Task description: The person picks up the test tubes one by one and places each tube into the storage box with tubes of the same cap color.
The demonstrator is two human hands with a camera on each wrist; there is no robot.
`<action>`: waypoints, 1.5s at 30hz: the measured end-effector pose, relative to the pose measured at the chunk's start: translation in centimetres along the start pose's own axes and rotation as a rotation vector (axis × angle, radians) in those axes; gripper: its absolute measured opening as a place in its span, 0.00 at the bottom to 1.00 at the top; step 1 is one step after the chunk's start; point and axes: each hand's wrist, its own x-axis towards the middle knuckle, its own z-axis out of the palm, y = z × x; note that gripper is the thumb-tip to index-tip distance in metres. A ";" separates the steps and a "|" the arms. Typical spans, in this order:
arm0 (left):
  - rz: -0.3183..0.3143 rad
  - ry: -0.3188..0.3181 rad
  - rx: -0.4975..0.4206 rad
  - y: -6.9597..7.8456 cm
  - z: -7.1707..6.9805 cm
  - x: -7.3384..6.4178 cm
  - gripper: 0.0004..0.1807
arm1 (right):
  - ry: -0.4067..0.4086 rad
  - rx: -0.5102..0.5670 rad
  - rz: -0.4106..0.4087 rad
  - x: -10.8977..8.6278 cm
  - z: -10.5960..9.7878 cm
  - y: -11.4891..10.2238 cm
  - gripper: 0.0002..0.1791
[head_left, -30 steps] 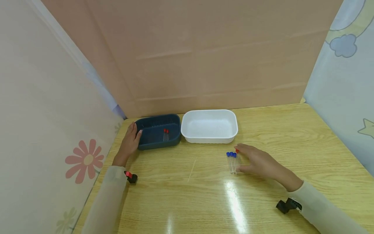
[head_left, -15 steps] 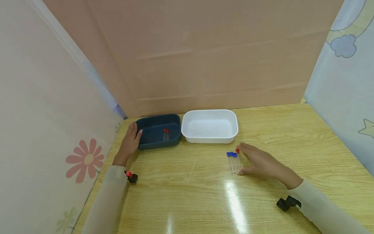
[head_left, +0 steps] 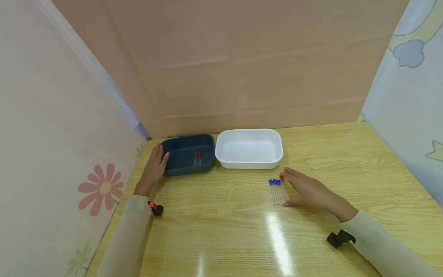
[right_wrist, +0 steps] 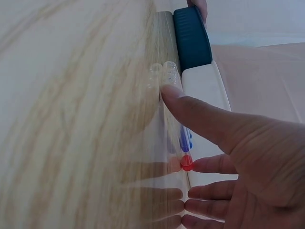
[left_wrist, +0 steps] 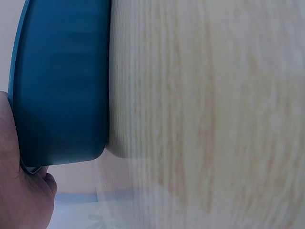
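Tabletop (head_left: 353,165) stretches wide beyond the right hand (head_left: 307,191), spread, thumb and forefinger at either end of the red-capped tube (head_left: 283,188), lying alongside three blue-capped tubes (head_left: 275,192), long axis front to back, cap toward the white bin (head_left: 249,165); left hand (head_left: 153,168) pinches the dark blue bin's (head_left: 188,171) left rim

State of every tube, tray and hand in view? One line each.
Blue-capped tubes: three, capped, lying side by side on the table.
Single red-capped tube: capped, lying beside them.
Red-capped pair: capped, inside the dark blue tray.
Dark blue tray: upright.
White tray: upright, beside the dark one.
Left hand: gripping the dark tray's left end.
Right hand: at the single tube, pinch unclear.
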 end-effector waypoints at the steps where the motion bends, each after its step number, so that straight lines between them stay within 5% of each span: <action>1: 0.001 -0.001 0.001 0.0 0.0 0.0 0.40 | -0.003 0.000 0.002 0.0 0.0 0.0 0.53; 29: 0.008 0.000 -0.008 0.1 0.0 -0.2 0.40 | 0.061 0.061 0.039 -0.2 0.0 0.5 0.55; 45: 0.009 0.008 -0.003 -0.1 0.0 0.0 0.41 | 0.101 0.171 -0.072 -0.4 -2.0 -2.5 0.56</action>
